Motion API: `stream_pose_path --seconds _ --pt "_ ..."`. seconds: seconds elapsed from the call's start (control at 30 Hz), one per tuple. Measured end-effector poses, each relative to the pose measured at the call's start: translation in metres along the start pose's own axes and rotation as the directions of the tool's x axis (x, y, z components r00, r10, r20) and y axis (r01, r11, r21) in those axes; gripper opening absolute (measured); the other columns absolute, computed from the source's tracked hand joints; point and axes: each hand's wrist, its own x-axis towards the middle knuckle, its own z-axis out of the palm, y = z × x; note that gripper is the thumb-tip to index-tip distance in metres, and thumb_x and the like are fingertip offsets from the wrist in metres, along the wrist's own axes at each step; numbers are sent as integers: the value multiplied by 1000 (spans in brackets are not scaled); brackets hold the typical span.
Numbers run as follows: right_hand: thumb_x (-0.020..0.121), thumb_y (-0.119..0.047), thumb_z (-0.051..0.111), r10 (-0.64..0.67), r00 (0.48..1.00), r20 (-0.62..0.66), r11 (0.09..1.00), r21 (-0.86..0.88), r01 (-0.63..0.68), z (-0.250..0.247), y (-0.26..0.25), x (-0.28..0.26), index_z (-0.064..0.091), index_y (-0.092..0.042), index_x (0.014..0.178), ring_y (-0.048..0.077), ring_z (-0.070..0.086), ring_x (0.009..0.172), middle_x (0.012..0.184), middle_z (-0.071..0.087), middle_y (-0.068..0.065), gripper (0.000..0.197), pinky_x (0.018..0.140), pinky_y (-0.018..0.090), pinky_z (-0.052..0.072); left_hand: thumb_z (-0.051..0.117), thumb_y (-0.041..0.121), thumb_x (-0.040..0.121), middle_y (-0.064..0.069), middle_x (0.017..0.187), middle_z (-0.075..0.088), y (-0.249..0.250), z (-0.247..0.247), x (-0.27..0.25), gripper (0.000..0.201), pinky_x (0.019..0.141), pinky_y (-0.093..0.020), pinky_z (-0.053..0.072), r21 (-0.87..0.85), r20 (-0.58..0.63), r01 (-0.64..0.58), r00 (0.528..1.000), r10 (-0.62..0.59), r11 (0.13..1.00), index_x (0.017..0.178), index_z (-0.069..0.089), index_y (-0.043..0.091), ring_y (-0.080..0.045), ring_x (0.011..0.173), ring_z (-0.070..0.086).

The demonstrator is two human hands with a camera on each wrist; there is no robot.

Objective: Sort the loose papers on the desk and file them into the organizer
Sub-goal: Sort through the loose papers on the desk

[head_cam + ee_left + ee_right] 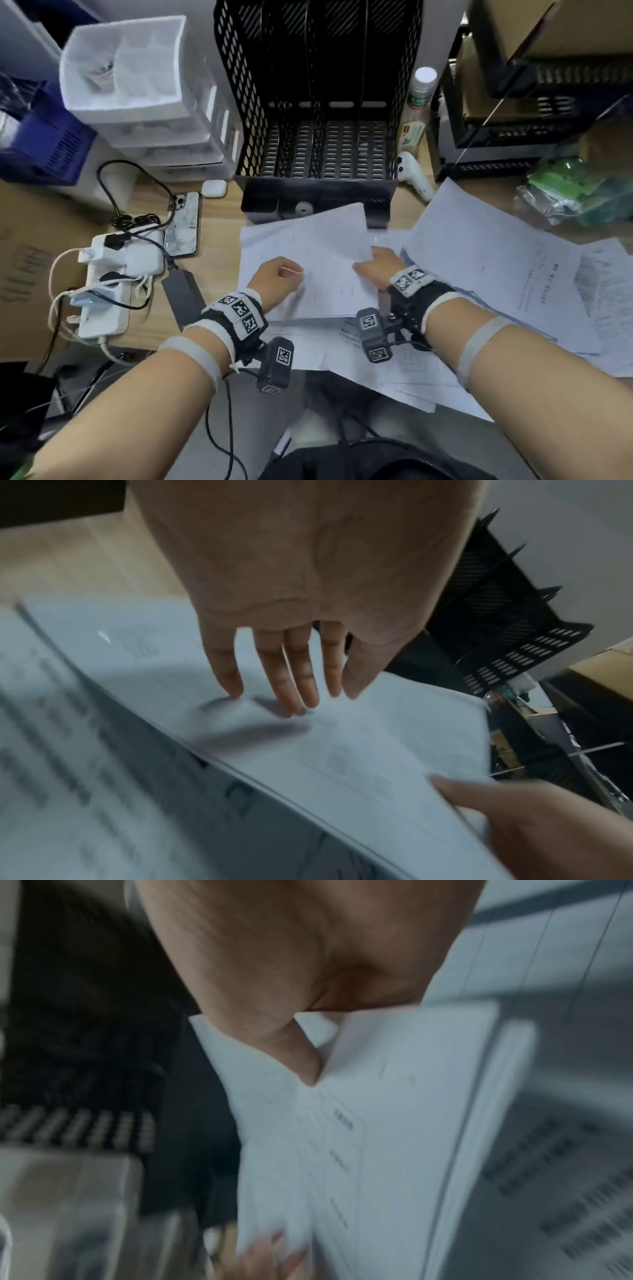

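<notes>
The black mesh organizer (318, 102) stands upright at the back of the desk, its slots empty. In front of it a thin stack of printed papers (318, 274) lies tilted over other loose sheets (496, 267). My right hand (376, 265) pinches the stack's right edge. In the right wrist view the thumb (304, 1066) lies on top of the stack (377, 1123) and the fingers are hidden beneath it. My left hand (279, 275) is over the stack's left part. In the left wrist view its straight fingertips (294, 696) touch the top sheet (342, 750).
A power strip with chargers and cables (109, 284), a phone (183, 224) and an earbud case (214, 188) lie left of the papers. White drawers (137, 85) stand back left. A bottle (419, 102), a white controller (414, 174) and a plastic bag (575, 192) sit right.
</notes>
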Motion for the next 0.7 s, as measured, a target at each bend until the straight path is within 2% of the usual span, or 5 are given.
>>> stream_pose_path --seconds 0.13,0.2,0.27,0.47,0.7 --pt "79 -35 68 129 978 -161 975 198 -96 -58 36 -20 59 -21 114 30 69 57 105 69 8 39 55 35 57 51 67 91 -9 93 77 16 -23 7 65 89 -38 55 346 240 96 953 -187 933 94 71 5 -25 84 72" --pt "69 -34 75 258 945 -199 893 423 -154 -80 61 -34 61 -12 119 43 71 80 104 73 15 56 73 62 56 45 78 85 -6 93 80 28 -20 9 80 93 -36 53 328 383 142 884 -269 934 98 76 6 -21 85 75" --pt "85 -19 68 300 926 -228 798 592 -113 -88 75 -51 59 -9 120 44 68 95 105 71 19 37 83 64 52 47 80 82 -3 106 79 40 -7 9 80 97 -38 52 188 505 146 834 -223 971 110 74 10 -19 96 76" --pt "92 -4 59 294 930 -220 541 840 28 -85 113 -99 62 -6 119 36 67 100 112 70 18 28 79 46 57 69 32 93 -11 130 69 80 67 -2 50 97 -43 57 -429 497 65 850 175 901 136 52 12 -29 112 72" --pt "89 -6 65 317 902 -292 437 889 134 -113 163 -144 62 0 114 24 70 65 86 73 14 27 50 29 54 61 3 97 -8 112 73 137 120 -10 33 69 -30 64 -371 456 -30 865 210 928 129 59 6 -22 90 72"
